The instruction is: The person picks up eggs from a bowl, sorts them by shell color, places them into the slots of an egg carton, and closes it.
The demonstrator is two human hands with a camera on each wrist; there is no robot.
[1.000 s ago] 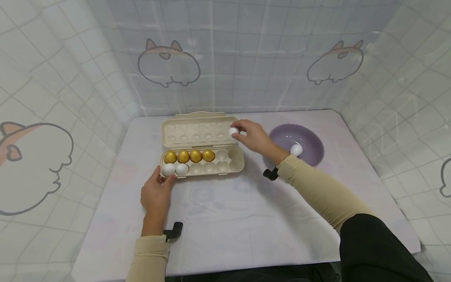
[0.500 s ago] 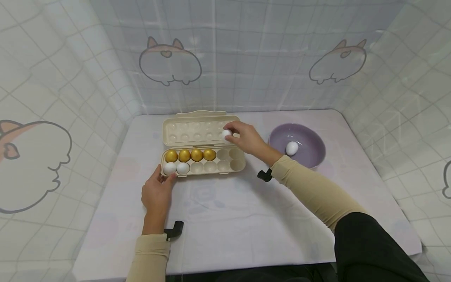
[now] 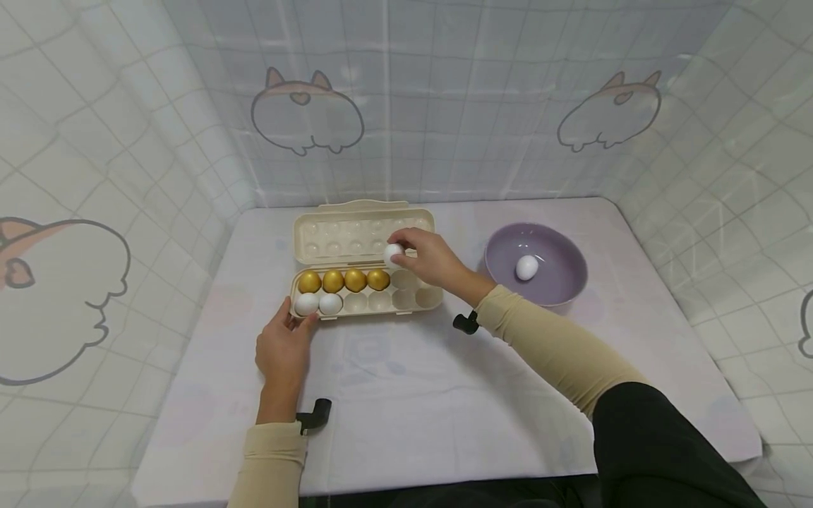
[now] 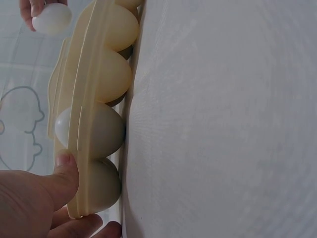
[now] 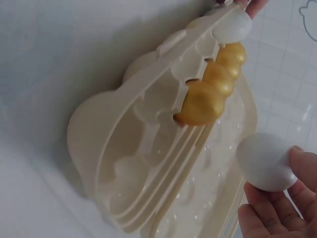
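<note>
A cream egg carton lies open on the table, its lid folded back. Its back row holds several gold eggs from the left end; two white eggs fill the front row's left cups. My left hand grips the carton's front left corner, thumb on the front edge and fingers round the end. Between thumb and fingers my right hand pinches a white egg, held above the carton near the hinge. The carton's right-hand cups are bare.
To the right stands a purple bowl with one white egg in it. A white cloth covers the table. Tiled-pattern curtains close off the back and both sides.
My right hand has moved left and slightly toward me with the white egg, from the lid's right end to near the last gold egg. The left hand keeps its grip on the carton.
</note>
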